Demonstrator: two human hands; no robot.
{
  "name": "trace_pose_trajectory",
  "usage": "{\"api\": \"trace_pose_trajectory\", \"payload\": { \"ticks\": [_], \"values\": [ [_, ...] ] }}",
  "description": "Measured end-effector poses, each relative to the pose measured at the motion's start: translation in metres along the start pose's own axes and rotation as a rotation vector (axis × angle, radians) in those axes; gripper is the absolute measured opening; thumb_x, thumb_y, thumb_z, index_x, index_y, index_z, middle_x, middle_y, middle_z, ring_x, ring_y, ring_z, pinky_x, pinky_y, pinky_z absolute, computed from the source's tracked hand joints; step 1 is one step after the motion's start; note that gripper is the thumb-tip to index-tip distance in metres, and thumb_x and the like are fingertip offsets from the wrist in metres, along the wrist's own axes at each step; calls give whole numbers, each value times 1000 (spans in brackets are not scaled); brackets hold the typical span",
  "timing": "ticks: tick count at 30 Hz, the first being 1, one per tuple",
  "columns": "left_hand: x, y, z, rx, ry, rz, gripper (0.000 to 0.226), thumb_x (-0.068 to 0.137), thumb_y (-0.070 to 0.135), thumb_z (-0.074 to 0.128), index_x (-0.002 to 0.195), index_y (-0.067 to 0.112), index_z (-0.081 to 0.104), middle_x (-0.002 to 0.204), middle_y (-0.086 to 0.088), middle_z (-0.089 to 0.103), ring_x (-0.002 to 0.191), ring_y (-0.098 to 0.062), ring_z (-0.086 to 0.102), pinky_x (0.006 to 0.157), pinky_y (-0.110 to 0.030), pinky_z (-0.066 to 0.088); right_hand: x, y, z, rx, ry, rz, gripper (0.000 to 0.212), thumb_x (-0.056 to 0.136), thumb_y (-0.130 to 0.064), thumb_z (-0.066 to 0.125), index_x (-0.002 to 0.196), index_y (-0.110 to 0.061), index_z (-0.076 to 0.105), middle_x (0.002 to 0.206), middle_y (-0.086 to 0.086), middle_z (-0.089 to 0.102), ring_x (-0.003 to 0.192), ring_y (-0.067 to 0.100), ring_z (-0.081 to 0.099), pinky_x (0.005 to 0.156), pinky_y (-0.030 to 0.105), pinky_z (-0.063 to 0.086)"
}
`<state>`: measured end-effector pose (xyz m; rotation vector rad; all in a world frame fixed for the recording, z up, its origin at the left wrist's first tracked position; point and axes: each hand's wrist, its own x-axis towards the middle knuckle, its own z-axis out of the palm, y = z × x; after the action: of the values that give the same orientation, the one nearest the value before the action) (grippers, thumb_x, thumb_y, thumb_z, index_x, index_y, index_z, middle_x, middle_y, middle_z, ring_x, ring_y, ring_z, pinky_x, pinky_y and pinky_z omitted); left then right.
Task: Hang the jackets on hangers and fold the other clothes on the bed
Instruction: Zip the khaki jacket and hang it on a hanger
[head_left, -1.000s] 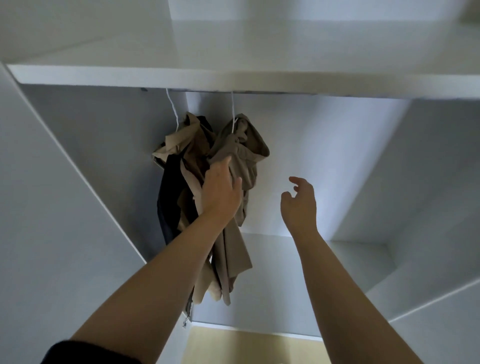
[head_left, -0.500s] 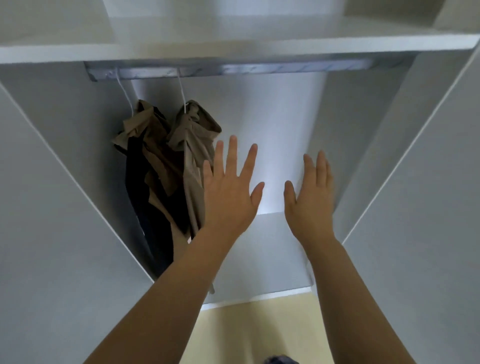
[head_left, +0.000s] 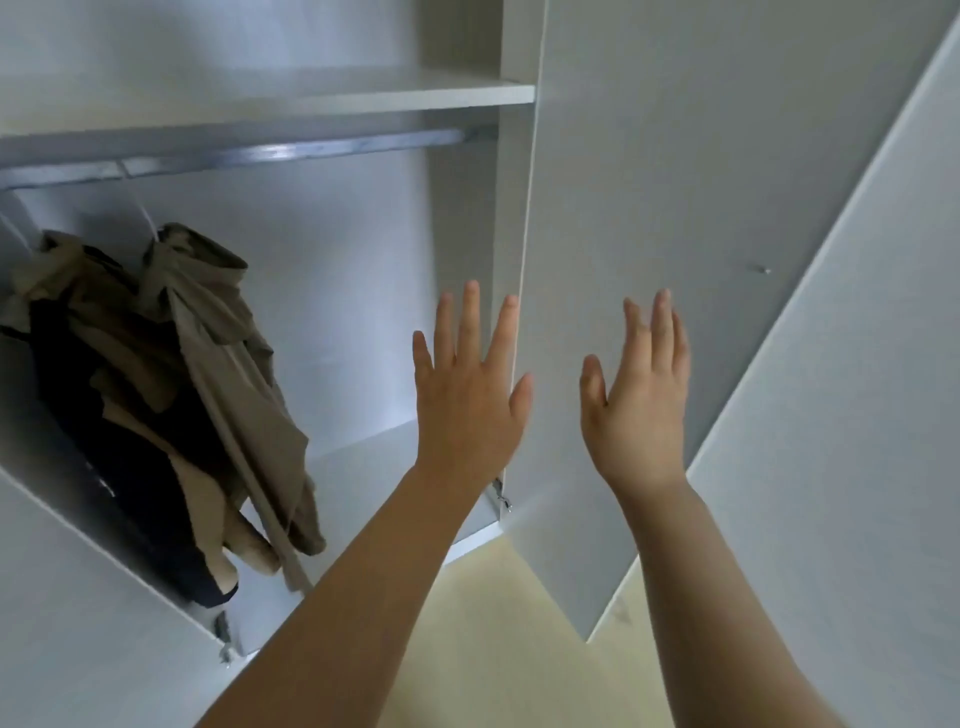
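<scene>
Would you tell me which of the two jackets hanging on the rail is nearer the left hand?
The plain olive jacket, the right one of the pair, is nearer the left hand; the tan jacket with dark navy parts hangs beyond it.
</scene>
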<state>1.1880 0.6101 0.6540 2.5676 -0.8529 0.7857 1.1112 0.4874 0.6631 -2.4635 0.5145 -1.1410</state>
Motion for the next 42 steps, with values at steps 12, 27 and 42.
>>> {"api": "trace_pose_trajectory", "payload": {
  "ticks": [12, 27, 42],
  "values": [
    [-139, 334, -2, -346, -211, 412, 67, 94, 49, 30, 152, 23, 10, 160, -11, 7, 147, -32, 4, 114, -54, 13, -167, 194, -284, -371, 100, 399, 56, 99, -32, 37, 148, -9, 24, 159, 14, 12, 147, 31, 7, 118, 47, 17],
    [-196, 632, 54, -517, -366, 632, 69, 95, 47, 31, 153, 23, 4, 160, -11, 2, 147, -31, 0, 114, -50, 9, -242, 414, -465, -534, 109, 681, 60, 98, -36, 33, 151, -11, 19, 160, 10, 7, 148, 25, 2, 120, 45, 13],
    [-230, 861, 78, -570, -550, 686, 70, 97, 47, 30, 151, 27, -10, 159, -6, -15, 146, -25, -16, 118, -47, 1, -276, 593, -626, -558, 41, 774, 61, 97, -24, 46, 151, -12, 20, 160, 7, 8, 147, 23, 2, 119, 47, 14]
  ]
}}
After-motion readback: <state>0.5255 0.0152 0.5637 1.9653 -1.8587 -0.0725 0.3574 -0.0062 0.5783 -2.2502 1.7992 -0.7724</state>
